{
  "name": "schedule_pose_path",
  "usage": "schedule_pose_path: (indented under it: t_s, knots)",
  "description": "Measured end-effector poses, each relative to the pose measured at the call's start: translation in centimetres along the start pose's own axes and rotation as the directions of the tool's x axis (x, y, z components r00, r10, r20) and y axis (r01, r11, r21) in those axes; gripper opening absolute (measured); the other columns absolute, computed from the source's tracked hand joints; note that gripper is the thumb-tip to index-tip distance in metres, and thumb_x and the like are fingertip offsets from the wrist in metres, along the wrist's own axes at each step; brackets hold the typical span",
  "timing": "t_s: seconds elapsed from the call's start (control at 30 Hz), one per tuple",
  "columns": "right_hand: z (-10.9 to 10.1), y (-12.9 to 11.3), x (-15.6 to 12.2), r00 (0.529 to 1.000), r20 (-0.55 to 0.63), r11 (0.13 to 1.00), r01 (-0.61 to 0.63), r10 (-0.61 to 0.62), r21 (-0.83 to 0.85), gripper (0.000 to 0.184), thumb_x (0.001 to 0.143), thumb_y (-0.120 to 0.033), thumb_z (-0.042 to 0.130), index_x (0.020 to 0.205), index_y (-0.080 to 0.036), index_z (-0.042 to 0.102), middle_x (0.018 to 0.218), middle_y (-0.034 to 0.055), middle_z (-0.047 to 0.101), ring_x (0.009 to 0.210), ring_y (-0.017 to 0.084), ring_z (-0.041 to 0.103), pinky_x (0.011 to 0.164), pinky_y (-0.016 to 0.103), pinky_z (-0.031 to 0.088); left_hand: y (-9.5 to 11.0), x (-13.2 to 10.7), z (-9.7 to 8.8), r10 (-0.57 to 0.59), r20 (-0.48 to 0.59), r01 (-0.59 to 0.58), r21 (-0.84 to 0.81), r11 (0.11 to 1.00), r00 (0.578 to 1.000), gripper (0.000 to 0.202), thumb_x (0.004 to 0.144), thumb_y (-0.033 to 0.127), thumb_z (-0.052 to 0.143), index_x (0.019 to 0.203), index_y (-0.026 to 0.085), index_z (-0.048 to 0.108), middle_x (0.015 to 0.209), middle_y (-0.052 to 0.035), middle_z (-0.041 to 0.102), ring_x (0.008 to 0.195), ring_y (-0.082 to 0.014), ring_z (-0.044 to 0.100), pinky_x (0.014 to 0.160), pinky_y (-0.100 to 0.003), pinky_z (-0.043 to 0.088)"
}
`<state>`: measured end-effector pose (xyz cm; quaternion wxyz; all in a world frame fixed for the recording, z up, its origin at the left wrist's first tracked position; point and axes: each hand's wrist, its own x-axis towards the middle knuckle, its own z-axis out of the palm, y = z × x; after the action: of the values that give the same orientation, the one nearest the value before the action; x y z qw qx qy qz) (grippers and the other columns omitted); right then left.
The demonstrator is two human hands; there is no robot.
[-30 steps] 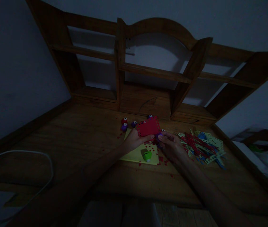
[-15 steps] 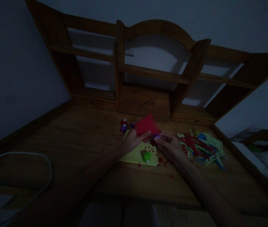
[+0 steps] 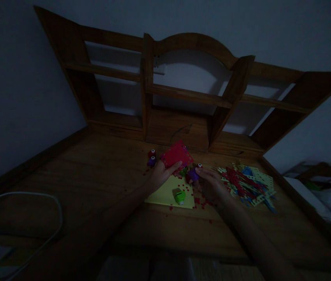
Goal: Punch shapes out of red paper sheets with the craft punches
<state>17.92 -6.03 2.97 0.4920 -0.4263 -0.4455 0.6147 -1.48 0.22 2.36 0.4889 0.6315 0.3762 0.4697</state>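
from here i see my left grip (image 3: 160, 175) pinching a red card (image 3: 174, 156), holes along its edges; just right of it and nearer, my right grip (image 3: 213, 184) is closed around a purple punch (image 3: 193, 175). on the wooden counter (image 3: 101, 168), a green punch (image 3: 179, 197) rests on a yellow sheet (image 3: 161, 195), left of a heap of coloured strips (image 3: 247, 183). a shelf unit (image 3: 188, 92) stands at the far wall (image 3: 118, 17).

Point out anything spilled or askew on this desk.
Small red bits lie scattered across the yellow paper and the desk, perhaps waste from the hole-edged red card in the left hand. At right, coloured strips lie in a jumbled heap.
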Motion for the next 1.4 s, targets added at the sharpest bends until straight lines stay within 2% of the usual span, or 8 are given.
schedule_pose_path:
  t_s: [0.23, 0.47, 0.6, 0.73, 0.83, 0.93, 1.23, 1.4]
  knots:
    - [-0.6, -1.1, 0.3, 0.994, -0.048, 0.979, -0.087, 0.098, 0.183, 0.037, 0.085, -0.048, 0.055, 0.076, -0.012, 0.061, 0.066, 0.0053, 0.064, 0.045, 0.007, 0.046, 0.047, 0.02, 0.036, 0.8, -0.3, 0.0, -0.043, -0.016, 0.043, -0.004, 0.999, 0.999, 0.053, 0.074, 0.052, 0.062, 0.11, 0.015, 0.061, 0.116, -0.0043, 0.065, 0.103, -0.011, 0.061, 0.1, -0.025, 0.047]
    - [-3.2, -0.8, 1.3, 0.978, -0.139, 0.919, -0.095, 0.159, 0.382, 0.035, 0.085, -0.046, 0.054, 0.09, -0.012, 0.063, 0.073, 0.008, 0.065, 0.052, 0.007, 0.049, 0.046, 0.017, 0.034, 1.5, -0.8, 0.0, -0.265, -0.073, 0.262, -0.044, 0.964, 0.962, 0.059, 0.073, 0.061, 0.058, 0.116, 0.02, 0.061, 0.116, -0.0015, 0.066, 0.107, -0.0144, 0.061, 0.099, -0.026, 0.047]
    - [-2.3, -2.0, 0.5, 0.923, -0.378, 0.982, 0.002, 0.071, 0.191, 0.039, 0.083, -0.053, 0.053, 0.082, -0.015, 0.062, 0.07, 0.0055, 0.061, 0.053, 0.009, 0.048, 0.049, 0.021, 0.037, 2.3, -1.0, -0.1, -0.409, -0.056, 0.403, -0.084, 0.911, 0.911, 0.065, 0.074, 0.067, 0.051, 0.116, 0.018, 0.063, 0.122, -0.003, 0.063, 0.105, -0.015, 0.062, 0.093, -0.024, 0.049]
    - [-2.4, -3.6, -0.4, 0.887, -0.447, 0.982, 0.033, -0.114, -0.186, 0.039, 0.08, -0.053, 0.06, 0.073, -0.014, 0.06, 0.062, 0.0039, 0.056, 0.059, 0.012, 0.052, 0.058, 0.023, 0.04, 2.8, -1.0, 0.0, -0.405, -0.046, 0.398, -0.104, 0.911, 0.913, 0.066, 0.074, 0.068, 0.048, 0.116, 0.02, 0.064, 0.117, -0.0024, 0.065, 0.104, -0.0144, 0.062, 0.096, -0.023, 0.047]
    - [-4.3, -3.3, -0.3, 0.851, -0.436, 0.82, -0.013, -0.291, -0.572, 0.042, 0.083, -0.056, 0.055, 0.09, -0.016, 0.064, 0.086, 0.0064, 0.065, 0.08, 0.016, 0.059, 0.071, 0.025, 0.042, 2.7, -0.8, 0.1, -0.414, -0.014, 0.413, -0.054, 0.909, 0.91, 0.064, 0.073, 0.069, 0.049, 0.104, 0.017, 0.068, 0.102, -0.0032, 0.07, 0.088, -0.0133, 0.063, 0.084, -0.022, 0.049]
    - [-6.5, -1.8, 0.4, 0.848, -0.385, 0.652, -0.064, -0.364, -0.756, 0.045, 0.087, -0.057, 0.047, 0.102, -0.018, 0.063, 0.102, 0.0075, 0.064, 0.095, 0.019, 0.059, 0.083, 0.028, 0.042, 2.3, -0.6, 0.1, -0.445, 0.021, 0.446, -0.029, 0.895, 0.895, 0.063, 0.069, 0.071, 0.052, 0.086, 0.013, 0.07, 0.085, -0.0036, 0.071, 0.072, -0.011, 0.06, 0.069, -0.02, 0.046]
    - [-7.8, 0.9, 1.7, 0.888, -0.267, 0.423, -0.093, -0.374, -0.901, 0.046, 0.093, -0.052, 0.033, 0.113, -0.022, 0.062, 0.116, 0.0064, 0.06, 0.107, 0.019, 0.056, 0.093, 0.031, 0.04, 0.1, -0.1, -0.1, -0.435, 0.119, 0.45, -0.173, 0.876, 0.892, 0.063, 0.061, 0.059, 0.07, 0.106, 0.015, 0.065, 0.103, -0.007, 0.07, 0.083, -0.014, 0.066, 0.076, -0.024, 0.052]
    - [-7.4, 0.8, 1.7, 0.889, -0.28, 0.489, -0.074, -0.364, -0.869, 0.048, 0.091, -0.056, 0.037, 0.11, -0.022, 0.064, 0.113, 0.0067, 0.064, 0.103, 0.019, 0.06, 0.089, 0.03, 0.044, -0.4, 0.1, 0.1, -0.407, 0.15, 0.432, -0.209, 0.878, 0.901, 0.064, 0.059, 0.054, 0.074, 0.107, 0.013, 0.062, 0.106, -0.0087, 0.069, 0.085, -0.0149, 0.066, 0.079, -0.026, 0.053]
